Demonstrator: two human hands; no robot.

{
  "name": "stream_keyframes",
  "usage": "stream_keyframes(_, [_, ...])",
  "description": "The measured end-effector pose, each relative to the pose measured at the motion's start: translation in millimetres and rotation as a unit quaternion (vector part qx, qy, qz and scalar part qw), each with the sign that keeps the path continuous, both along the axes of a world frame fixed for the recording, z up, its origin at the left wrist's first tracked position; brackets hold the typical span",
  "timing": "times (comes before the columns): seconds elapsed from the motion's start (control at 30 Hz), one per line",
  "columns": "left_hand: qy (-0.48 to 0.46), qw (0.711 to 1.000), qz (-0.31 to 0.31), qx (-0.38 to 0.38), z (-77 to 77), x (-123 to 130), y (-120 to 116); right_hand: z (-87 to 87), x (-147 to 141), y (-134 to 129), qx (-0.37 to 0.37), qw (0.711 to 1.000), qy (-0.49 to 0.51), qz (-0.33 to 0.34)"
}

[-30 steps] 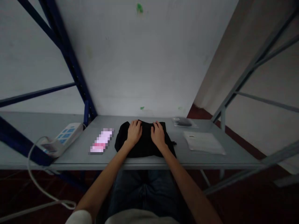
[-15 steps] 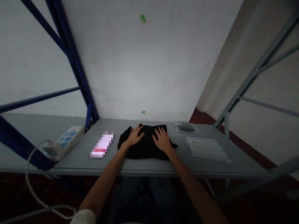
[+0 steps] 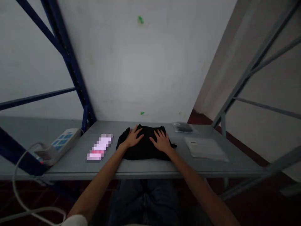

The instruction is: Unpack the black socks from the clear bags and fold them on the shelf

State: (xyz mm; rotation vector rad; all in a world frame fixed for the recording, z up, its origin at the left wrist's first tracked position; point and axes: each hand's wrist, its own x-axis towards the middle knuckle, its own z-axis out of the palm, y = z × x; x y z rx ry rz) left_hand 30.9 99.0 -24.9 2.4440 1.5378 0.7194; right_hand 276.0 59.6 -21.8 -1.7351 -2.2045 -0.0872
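On the grey metal counter (image 3: 145,166), near its front edge, lies the soft black cloth item (image 3: 143,150), bunched at its left end. Grip: left hand (image 3: 133,138) and right hand (image 3: 162,142) both palm-down on the cloth, fingers spread, pinching nothing visible. Risks, judged: uneven pressure could ruck the fabric or set creases at the bunched end; a pull toward the body could drag it over the front edge; a wide right-hand sweep could shift the flat translucent plastic bag (image 3: 208,150) nearby. Dim light hides folds.
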Motion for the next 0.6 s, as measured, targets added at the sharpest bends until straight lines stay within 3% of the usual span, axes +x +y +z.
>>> stream_keyframes(0.27, [0.014, 1.0, -0.003, -0.023, 2.2, -0.8, -1.5, 0.0, 1.8, -0.7, -0.037, 0.999, -0.006, -0.002])
stream_keyframes(0.6, [0.021, 1.0, -0.017, 0.004, 3.2, -4.3, -1.1, -4.5, 19.0, -3.8, -0.017, 1.0, -0.012, 0.006])
